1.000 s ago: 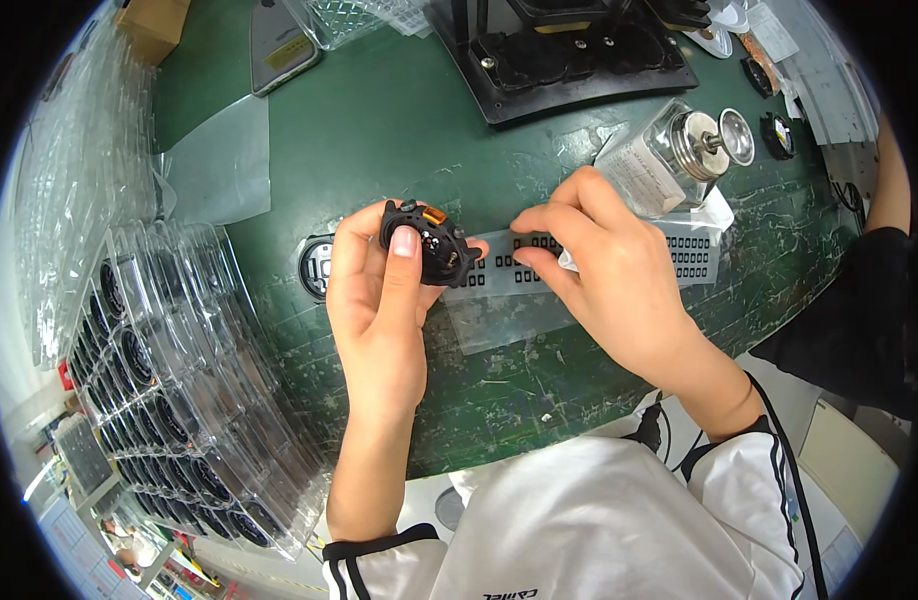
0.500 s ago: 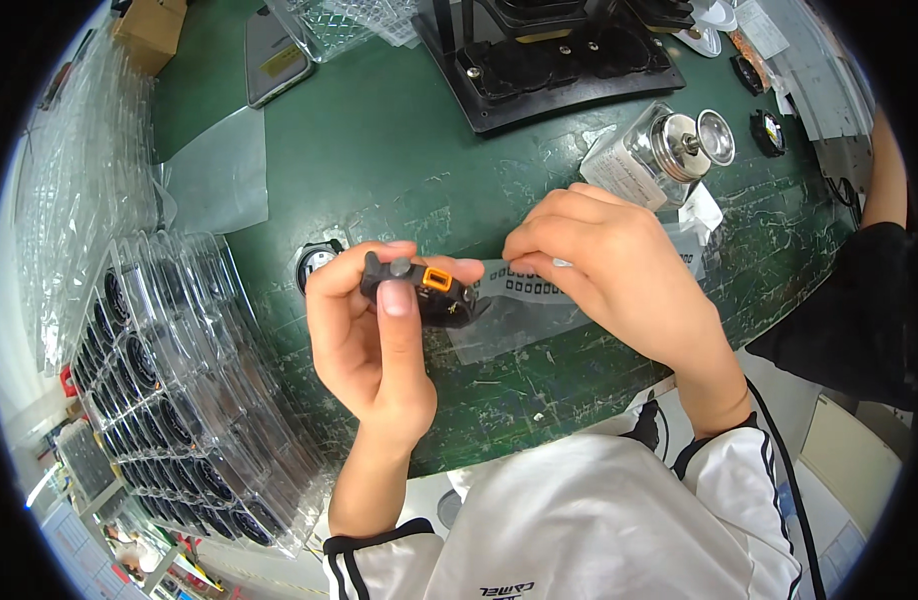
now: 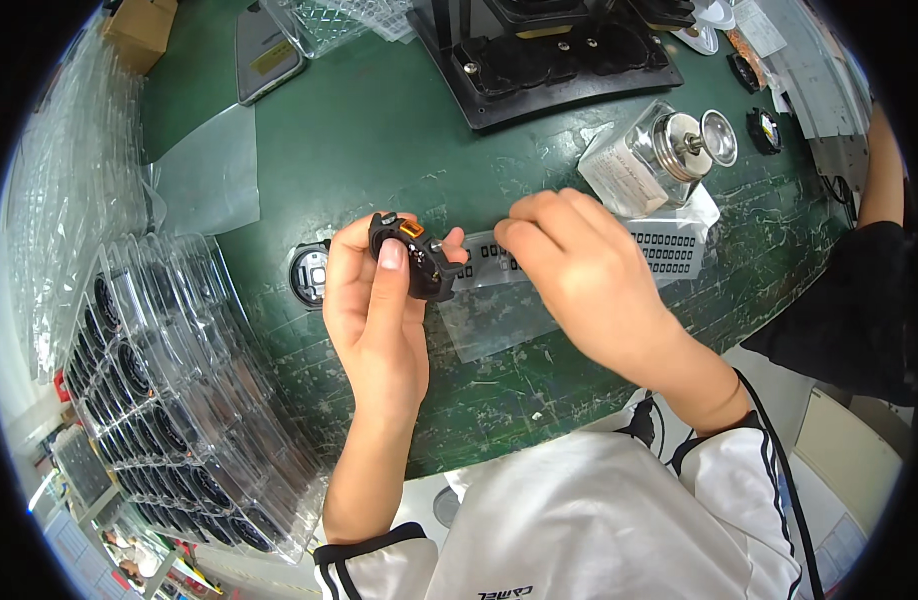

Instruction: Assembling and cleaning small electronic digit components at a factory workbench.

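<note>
Honestly, the risk I see is one of those tiny black pads on the clear sticker strip [image 3: 579, 255] going on crooked or getting dropped, since the small black part with the orange tab [image 3: 416, 256] is only pinched up in the air above the green tabletop [image 3: 379, 130]. Left hand [image 3: 374, 310] is curled closed around that part, thumb on top. Right hand [image 3: 579, 270] is pinched nearly closed right at the strip; can't tell if anything's between the fingertips.
</note>
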Action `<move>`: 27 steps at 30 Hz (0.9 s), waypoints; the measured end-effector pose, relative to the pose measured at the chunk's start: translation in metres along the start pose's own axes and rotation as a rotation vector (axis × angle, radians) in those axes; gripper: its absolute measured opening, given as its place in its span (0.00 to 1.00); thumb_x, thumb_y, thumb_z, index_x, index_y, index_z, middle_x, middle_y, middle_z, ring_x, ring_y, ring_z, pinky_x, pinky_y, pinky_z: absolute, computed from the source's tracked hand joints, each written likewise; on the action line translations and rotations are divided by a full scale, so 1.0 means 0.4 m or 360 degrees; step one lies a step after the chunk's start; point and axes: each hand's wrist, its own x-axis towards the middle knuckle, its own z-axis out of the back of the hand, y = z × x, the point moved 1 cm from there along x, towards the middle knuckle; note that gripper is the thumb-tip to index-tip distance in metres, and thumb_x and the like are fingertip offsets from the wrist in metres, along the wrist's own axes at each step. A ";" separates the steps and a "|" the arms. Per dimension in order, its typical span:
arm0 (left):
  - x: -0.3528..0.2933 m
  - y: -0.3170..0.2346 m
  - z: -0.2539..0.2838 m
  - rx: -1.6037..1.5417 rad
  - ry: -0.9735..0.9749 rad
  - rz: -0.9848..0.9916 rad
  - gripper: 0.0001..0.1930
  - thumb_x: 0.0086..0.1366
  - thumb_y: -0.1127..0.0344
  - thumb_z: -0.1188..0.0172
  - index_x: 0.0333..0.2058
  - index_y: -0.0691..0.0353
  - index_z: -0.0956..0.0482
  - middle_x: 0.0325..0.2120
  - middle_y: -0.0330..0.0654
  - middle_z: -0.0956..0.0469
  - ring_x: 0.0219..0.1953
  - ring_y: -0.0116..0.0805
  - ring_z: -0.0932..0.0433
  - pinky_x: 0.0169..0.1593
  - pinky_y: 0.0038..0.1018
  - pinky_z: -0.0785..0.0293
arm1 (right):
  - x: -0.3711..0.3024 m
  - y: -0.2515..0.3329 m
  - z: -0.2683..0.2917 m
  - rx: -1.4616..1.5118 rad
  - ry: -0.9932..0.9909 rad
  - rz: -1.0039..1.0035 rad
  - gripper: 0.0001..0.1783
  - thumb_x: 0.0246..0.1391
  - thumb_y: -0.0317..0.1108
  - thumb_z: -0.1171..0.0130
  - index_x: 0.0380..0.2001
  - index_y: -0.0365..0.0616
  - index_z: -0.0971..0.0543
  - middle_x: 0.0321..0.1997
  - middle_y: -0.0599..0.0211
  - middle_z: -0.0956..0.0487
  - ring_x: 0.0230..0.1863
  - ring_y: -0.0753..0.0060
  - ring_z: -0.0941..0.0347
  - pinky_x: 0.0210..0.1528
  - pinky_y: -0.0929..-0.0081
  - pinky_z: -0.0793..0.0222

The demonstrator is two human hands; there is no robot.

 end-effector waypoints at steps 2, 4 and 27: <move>0.000 0.001 -0.004 0.0008 0.0005 -0.0003 0.09 0.67 0.68 0.53 0.42 0.67 0.33 0.34 0.42 0.28 0.34 0.36 0.22 0.51 0.41 0.28 | -0.009 0.023 -0.007 -0.0291 -0.0034 0.0048 0.15 0.33 0.25 0.44 0.31 0.37 0.26 0.35 0.60 0.26 0.33 0.61 0.30 0.36 0.70 0.31; 0.000 -0.001 -0.009 0.0007 0.0016 -0.0013 0.09 0.67 0.68 0.53 0.42 0.67 0.33 0.33 0.42 0.28 0.33 0.35 0.22 0.53 0.41 0.29 | -0.017 0.037 -0.024 -0.0369 -0.0068 0.0014 0.15 0.34 0.24 0.43 0.32 0.37 0.26 0.35 0.60 0.26 0.33 0.60 0.30 0.36 0.70 0.31; -0.023 -0.010 -0.033 -0.0206 0.0287 0.0622 0.09 0.67 0.68 0.51 0.42 0.66 0.31 0.26 0.47 0.22 0.07 0.19 0.35 0.07 0.13 0.46 | -0.007 0.014 0.072 0.1502 -0.0022 -0.0495 0.05 0.45 0.27 0.39 0.25 0.37 0.22 0.41 0.59 0.23 0.23 0.87 0.40 0.30 0.86 0.41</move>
